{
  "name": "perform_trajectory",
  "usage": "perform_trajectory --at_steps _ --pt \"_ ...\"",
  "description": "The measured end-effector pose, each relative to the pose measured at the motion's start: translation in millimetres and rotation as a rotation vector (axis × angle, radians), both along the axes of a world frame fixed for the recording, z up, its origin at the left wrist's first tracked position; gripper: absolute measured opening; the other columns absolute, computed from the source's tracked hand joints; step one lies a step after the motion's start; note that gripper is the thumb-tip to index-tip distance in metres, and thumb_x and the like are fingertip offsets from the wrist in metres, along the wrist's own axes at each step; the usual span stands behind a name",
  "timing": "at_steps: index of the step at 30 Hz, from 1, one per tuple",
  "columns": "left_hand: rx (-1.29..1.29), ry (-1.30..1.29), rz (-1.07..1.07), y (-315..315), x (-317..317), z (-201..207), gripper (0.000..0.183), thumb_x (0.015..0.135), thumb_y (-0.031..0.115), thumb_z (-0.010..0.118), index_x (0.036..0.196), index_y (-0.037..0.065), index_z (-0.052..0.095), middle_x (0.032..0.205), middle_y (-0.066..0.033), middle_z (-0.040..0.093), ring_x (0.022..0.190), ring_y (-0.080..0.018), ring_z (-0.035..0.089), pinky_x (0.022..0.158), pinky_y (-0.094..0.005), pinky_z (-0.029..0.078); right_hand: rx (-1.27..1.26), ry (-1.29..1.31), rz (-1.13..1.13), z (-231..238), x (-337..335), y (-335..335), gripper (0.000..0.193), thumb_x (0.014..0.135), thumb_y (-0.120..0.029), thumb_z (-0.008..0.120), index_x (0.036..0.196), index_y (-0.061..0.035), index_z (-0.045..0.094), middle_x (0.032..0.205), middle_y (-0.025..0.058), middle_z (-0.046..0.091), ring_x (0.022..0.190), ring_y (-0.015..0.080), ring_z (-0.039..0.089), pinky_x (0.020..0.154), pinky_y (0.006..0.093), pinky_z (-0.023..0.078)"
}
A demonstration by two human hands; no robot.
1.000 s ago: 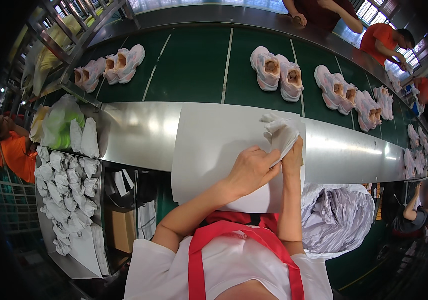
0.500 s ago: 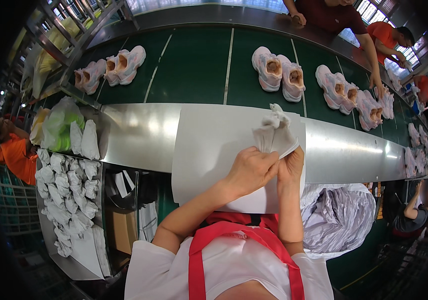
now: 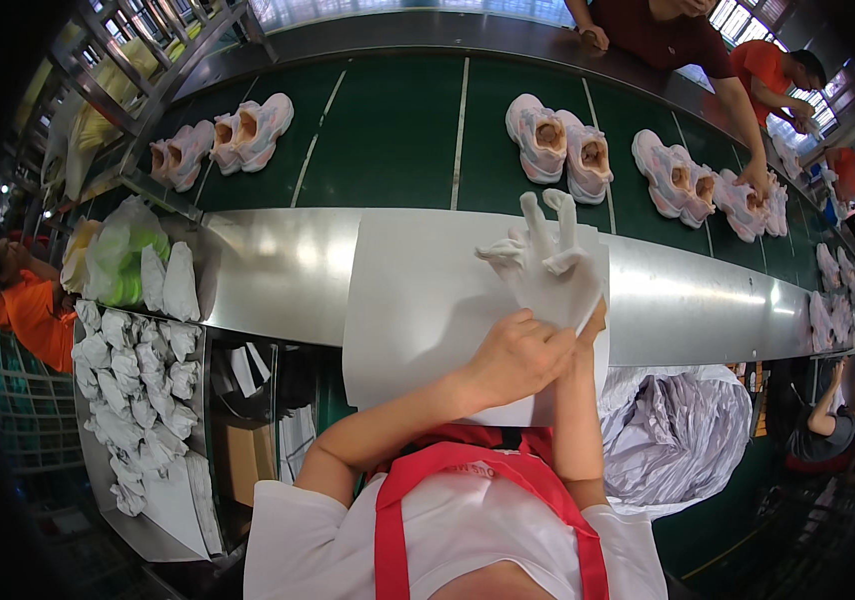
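As your left hand pinches the cuff of a pale glove, right of centre in the frame, its fingers curl closed upon the fabric. Your right hand lies just beside it, at the glove's right edge; the glove hides most of this hand, so one cannot tell whether its fingers are spread or bent, nor whether they lie inside. The glove's fingers point toward the top of the frame, some upright, others folded.

Beneath your hands, a large white sheet covers the middle of the metal worktop. Beyond it, a green conveyor belt spans the upper frame and carries pale pink-and-white sneakers, one pair standing just above the glove. At upper right, a co-worker's hand touches sneakers farther along the belt.

At left, a metal tray holds white wrapped bundles and a stack of white paper; a translucent plastic bag with bright green contents sits above them. At lower right, just below the worktop, lies a mass of crumpled white sheeting.
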State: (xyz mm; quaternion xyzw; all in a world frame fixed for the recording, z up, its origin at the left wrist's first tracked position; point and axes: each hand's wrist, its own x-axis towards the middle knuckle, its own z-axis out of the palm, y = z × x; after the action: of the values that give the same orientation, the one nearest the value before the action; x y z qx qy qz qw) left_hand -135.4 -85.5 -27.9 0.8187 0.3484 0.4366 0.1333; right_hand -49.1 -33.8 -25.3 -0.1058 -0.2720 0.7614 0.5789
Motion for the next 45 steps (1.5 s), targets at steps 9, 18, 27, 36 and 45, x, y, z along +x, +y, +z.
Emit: perform_trajectory --at_steps 9,18,27,36,45 --pt "-0.096 0.022 0.018 -2 -5 1 0.01 0.077 0.008 0.059 0.07 0.006 0.051 0.06 -0.0076 0.054 0.055 -0.0257 0.053 0.062 -0.034 0.045 -0.056 -0.203 -0.146 -49 27 -16 0.048 0.094 -0.04 0.037 0.129 -0.0074 0.039 0.136 0.0134 0.038 0.117 0.0264 0.044 0.101 0.0417 0.035" --pt "-0.175 -0.397 0.414 12 -40 25 0.019 0.07 -0.002 0.066 0.088 0.002 0.059 0.098 -0.0073 0.059 0.096 -0.0228 0.053 0.081 -0.0329 0.043 0.087 -0.044 -0.136 -35 41 -37 0.046 0.091 -0.045 0.042 0.123 -0.0123 0.047 0.126 0.009 0.047 0.117 0.0271 0.045 0.096 0.0431 0.039" --pt "-0.58 -0.674 0.122 19 -59 0 0.007 0.088 0.008 0.057 0.09 0.002 0.056 0.089 -0.004 0.062 0.082 -0.0118 0.056 0.079 -0.026 0.042 0.111 -0.254 -0.081 -10 37 -51 0.05 0.089 -0.041 0.046 0.127 -0.0087 0.043 0.133 0.0155 0.041 0.119 0.0283 0.045 0.098 0.0423 0.038" --pt "-0.084 -0.341 0.279 -3 -50 4 0.036 0.067 0.003 0.07 0.097 0.003 0.05 0.091 -0.0095 0.053 0.078 -0.0227 0.052 0.075 -0.0303 0.042 -0.002 0.036 -0.111 -29 27 -40 0.055 0.09 -0.05 0.042 0.129 -0.0116 0.044 0.133 0.0101 0.044 0.122 0.0282 0.042 0.103 0.0428 0.033" --pt "0.047 -0.035 -0.011 5 -12 4 0.017 0.067 0.006 0.065 0.069 0.005 0.049 0.072 -0.0071 0.048 0.067 -0.0246 0.048 0.063 -0.0348 0.04 0.037 0.035 -0.074 2 -5 -8 0.061 0.085 -0.024 0.052 0.139 -0.016 0.025 0.137 0.0111 0.036 0.123 0.0314 0.037 0.096 0.0382 0.035"
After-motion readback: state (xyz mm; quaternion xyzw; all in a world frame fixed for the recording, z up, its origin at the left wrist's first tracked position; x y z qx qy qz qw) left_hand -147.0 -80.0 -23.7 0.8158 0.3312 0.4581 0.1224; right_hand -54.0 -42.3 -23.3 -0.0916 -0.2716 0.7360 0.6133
